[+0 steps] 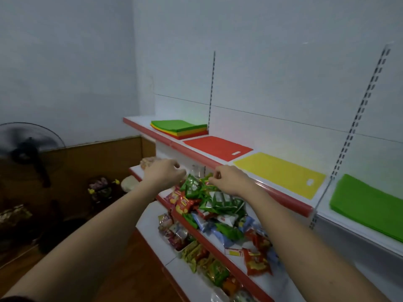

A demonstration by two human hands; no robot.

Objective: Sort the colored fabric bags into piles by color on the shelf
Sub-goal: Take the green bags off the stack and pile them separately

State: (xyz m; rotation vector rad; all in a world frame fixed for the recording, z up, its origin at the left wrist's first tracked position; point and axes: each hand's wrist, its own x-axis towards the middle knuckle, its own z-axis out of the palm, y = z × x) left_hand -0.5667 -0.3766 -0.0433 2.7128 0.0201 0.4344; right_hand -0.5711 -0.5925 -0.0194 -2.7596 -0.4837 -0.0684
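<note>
- A mixed stack point(180, 128) of bags, green on top with yellow and red layers under it, lies at the far left end of the top shelf point(196, 152).
- Just right of it a red bag point(214, 147) lies flat with its handle slot toward the front edge.
- Next along, a yellow bag point(279, 173) lies flat the same way, apart from the red one.
- At the right end a green pile point(366, 205) sits past the slotted upright point(359, 110).
- The left hand point(163, 174) hovers below the shelf's front edge, fingers loosely curled, holding nothing.
- The right hand point(231, 179) is beside it, fingers curled; it seems empty, though the blur makes this uncertain.
- The lower shelves point(150, 216) hold heaps of snack packets point(209, 199), green, red and blue.
- A fan point(28, 147) stands at the far left.
</note>
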